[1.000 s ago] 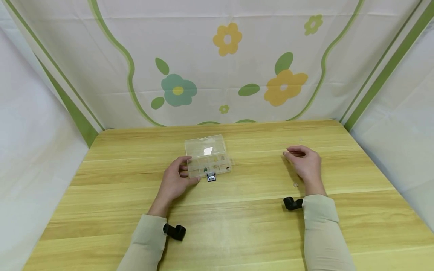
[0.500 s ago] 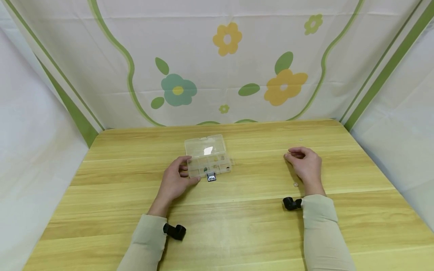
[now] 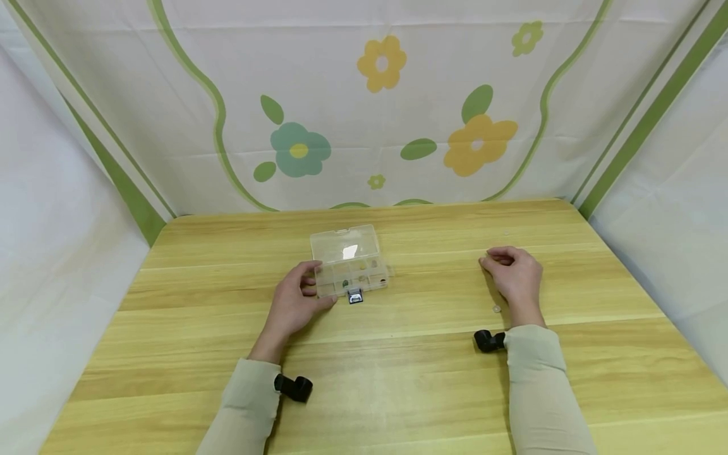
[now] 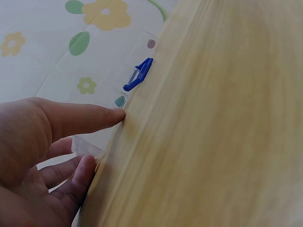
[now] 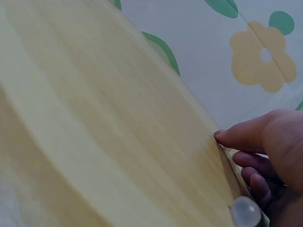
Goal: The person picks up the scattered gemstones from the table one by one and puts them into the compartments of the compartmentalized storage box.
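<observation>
A clear plastic compartment box [image 3: 324, 289] lies on the table with its lid [image 3: 335, 243] tilted back. Small coloured stones lie in several of its compartments, among them a green one [image 4: 120, 101]. My left hand [image 3: 294, 299] holds the box's left end, thumb at the front wall and fingers around the side. A blue latch [image 4: 142, 75] hangs at the box's front. Far to the right, my right hand [image 3: 516, 281] is low at the table, thumb and index fingertips together; I cannot tell whether a small piece is between them. The other fingers curl underneath.
A whitish rounded stone [image 5: 246, 212] lies on the table beside my right wrist. Farther back is a tiny clear piece [image 3: 507, 234]. A flowered cloth [image 3: 341, 95] stands along the table's back edge, with white cloth on both sides.
The right hand has shifted slightly to the right, its thumb and index fingertips staying close together. The left hand and the box have kept their places.
</observation>
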Action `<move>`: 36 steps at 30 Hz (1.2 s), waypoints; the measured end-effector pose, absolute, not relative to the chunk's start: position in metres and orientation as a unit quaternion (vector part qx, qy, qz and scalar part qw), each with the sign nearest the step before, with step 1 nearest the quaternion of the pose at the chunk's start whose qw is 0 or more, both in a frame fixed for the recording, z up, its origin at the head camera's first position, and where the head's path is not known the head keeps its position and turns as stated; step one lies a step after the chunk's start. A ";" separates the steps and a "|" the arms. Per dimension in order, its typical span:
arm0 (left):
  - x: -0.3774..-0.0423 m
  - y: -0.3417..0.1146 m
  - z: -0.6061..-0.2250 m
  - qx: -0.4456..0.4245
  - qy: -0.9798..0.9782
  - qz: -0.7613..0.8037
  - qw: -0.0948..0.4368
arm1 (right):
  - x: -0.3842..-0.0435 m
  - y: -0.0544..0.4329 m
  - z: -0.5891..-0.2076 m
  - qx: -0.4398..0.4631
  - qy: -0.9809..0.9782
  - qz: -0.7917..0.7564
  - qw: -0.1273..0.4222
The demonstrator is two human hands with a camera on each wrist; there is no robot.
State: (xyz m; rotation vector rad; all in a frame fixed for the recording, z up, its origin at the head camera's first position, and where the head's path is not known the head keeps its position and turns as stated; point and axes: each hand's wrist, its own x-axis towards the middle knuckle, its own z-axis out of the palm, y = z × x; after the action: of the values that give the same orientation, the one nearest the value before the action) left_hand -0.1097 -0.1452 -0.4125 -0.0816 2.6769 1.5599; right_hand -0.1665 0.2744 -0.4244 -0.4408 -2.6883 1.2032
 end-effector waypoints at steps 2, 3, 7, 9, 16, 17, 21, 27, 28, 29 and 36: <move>-0.109 -0.145 -0.413 -0.026 0.864 0.502 0.021 | -0.166 0.274 -0.425 -0.148 -0.899 0.403 0.083; -0.109 -0.145 -0.413 -0.026 0.864 0.502 0.021 | -0.166 0.274 -0.425 -0.149 -0.899 0.403 0.084; -0.110 -0.145 -0.412 -0.026 0.865 0.501 0.022 | -0.166 0.274 -0.425 -0.151 -0.898 0.403 0.087; -0.110 -0.145 -0.412 -0.026 0.865 0.501 0.022 | -0.166 0.274 -0.425 -0.152 -0.899 0.402 0.087; -0.111 -0.145 -0.413 -0.026 0.864 0.502 0.021 | -0.165 0.274 -0.424 -0.149 -0.903 0.394 0.087; -0.111 -0.145 -0.413 -0.024 0.864 0.502 0.020 | -0.165 0.274 -0.424 -0.149 -0.903 0.394 0.087; -0.110 -0.146 -0.414 -0.021 0.864 0.502 0.017 | -0.165 0.274 -0.424 -0.147 -0.903 0.395 0.087; -0.110 -0.146 -0.412 -0.018 0.864 0.502 0.016 | -0.164 0.274 -0.423 -0.145 -0.902 0.396 0.089; -0.110 -0.146 -0.412 -0.017 0.865 0.502 0.016 | -0.164 0.274 -0.423 -0.146 -0.902 0.396 0.088; -0.110 -0.146 -0.412 -0.017 0.865 0.502 0.016 | -0.164 0.274 -0.423 -0.146 -0.902 0.396 0.086; -0.109 -0.145 -0.413 -0.024 0.866 0.500 0.015 | -0.165 0.275 -0.425 -0.145 -0.904 0.394 0.085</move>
State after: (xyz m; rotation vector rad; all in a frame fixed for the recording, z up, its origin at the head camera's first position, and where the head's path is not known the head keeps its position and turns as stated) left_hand -0.1087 -0.1448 -0.4131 -0.0735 2.6938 1.5550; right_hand -0.1652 0.2753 -0.4247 -0.4323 -2.6947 1.1735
